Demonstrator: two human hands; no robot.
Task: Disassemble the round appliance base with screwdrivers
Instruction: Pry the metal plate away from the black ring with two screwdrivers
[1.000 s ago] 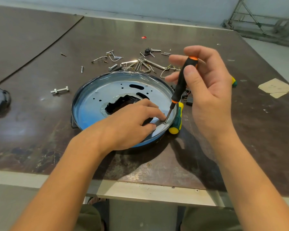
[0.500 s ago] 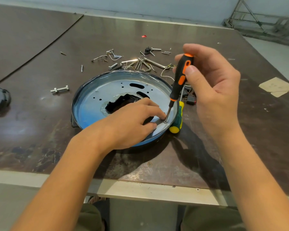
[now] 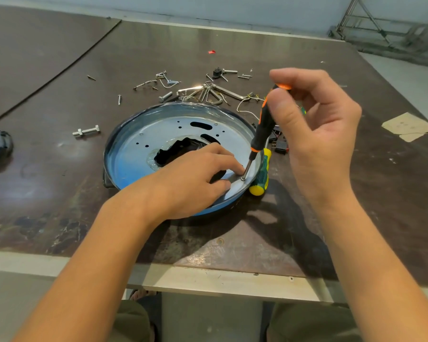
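Round blue-tinted metal appliance base [image 3: 131, 156] at centre frame, lying flat on the dark brown bench [image 3: 47, 188], near its front edge. Step in hand, by the look of it: backing out a small screw [image 3: 243, 178] at the lower right of the base's plate, just inside the rim.

Upper right of centre, right grip [image 3: 314, 134]: clenched round the top of a slim black-and-orange screwdriver [image 3: 263, 129], thumb and fingertips pinching the handle, tip down on the screw head, shaft leaning up and to the right. Lower centre, left grip [image 3: 190, 183]: released, grasping nothing, fingers pressing on the plate, index tip just beside the shaft.

To do it well:
- Press down along the shaft while twisting, so as not to ride out of the head.
- Bring the handle nearer to upright over the screw.
- Hold the base flat with the left palm to stop any spinning.
- Mind the left index beside the tip in case of a slip.
- Once loose, lift the screw out and set it with the loose screws, bolts and wire clips [image 3: 203, 91] at upper centre.
- Avoid knocking the green-and-yellow screwdriver [image 3: 261, 176] lying just beside the base's right rim
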